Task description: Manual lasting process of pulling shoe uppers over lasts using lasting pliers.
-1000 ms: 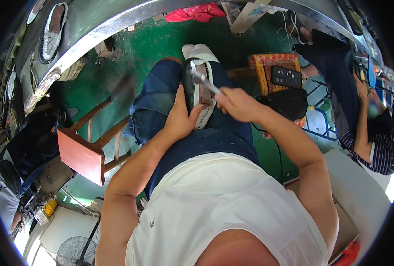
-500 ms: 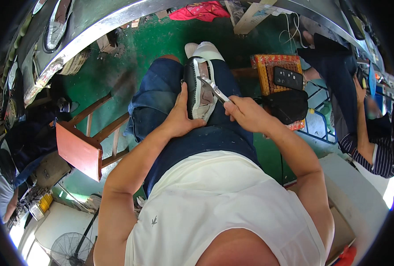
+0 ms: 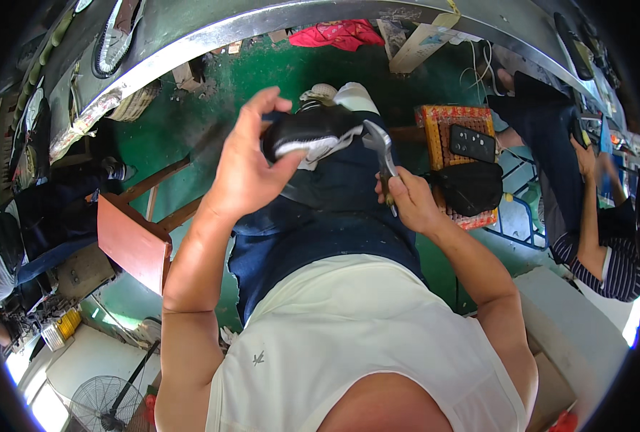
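Observation:
A black shoe upper (image 3: 298,133) with a white lower edge is over my thighs, tipped so its black side shows. My left hand (image 3: 248,162) is at its left end, fingers spread and arched, with the thumb along the white edge; the fingers do not look closed on it. In my right hand (image 3: 413,198) is a pair of metal pincers (image 3: 380,144), jaws upward. The jaw end is close to the shoe's right end; whether they touch is unclear.
A metal-edged bench (image 3: 262,27) curves across the far side. To the left stands a reddish wooden stool (image 3: 134,234). To the right, a beaded seat (image 3: 439,119) carries a phone (image 3: 472,143) and black pouch (image 3: 471,189). A co-worker's arm (image 3: 588,216) is farther right.
The shoe has tipped over from showing its pale underside to its black side. My left hand has risen and spread its fingers. The pincers have moved right, off the underside, and turned more upright.

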The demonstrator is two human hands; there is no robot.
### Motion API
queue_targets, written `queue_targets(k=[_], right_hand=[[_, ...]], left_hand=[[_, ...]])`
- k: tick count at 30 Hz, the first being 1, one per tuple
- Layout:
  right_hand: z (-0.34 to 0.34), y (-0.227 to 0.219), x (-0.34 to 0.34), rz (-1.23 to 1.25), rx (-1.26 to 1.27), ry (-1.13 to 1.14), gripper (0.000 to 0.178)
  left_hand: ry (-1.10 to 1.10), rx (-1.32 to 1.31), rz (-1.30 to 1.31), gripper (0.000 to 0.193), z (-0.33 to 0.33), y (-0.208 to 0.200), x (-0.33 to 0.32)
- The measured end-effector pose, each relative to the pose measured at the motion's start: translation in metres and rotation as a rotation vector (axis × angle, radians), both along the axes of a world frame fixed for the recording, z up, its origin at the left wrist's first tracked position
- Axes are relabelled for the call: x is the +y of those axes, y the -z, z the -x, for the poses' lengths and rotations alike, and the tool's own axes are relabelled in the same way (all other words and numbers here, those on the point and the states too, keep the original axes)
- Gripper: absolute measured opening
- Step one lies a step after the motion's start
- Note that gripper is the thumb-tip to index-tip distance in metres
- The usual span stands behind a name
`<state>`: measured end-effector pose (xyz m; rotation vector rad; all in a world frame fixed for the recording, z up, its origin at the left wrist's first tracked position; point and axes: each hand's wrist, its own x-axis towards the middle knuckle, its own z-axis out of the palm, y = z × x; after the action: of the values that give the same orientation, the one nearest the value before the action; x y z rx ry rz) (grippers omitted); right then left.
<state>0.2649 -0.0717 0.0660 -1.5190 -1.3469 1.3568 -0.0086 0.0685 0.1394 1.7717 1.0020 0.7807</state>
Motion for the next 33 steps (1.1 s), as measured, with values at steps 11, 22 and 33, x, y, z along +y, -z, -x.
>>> queue_targets(k=[11,22,33], right_hand=[[-0.016,-0.024,0.009,0.123,-0.040,-0.056,0.026],[-0.024,-0.071,0.056,0.257,-0.470,-0.549,0.026],[-0.005,-0.086,0.126,0.635,-0.583,-0.865,0.026]], left_hand=[[-0.170,-0.270,1.010,0.049,-0.064,0.105,0.042],[-0.116,-0.442,0.952,0.050,-0.046,0.154,-0.038],[-0.107,-0.302,0.747,0.052,-0.046,0.158,-0.057]])
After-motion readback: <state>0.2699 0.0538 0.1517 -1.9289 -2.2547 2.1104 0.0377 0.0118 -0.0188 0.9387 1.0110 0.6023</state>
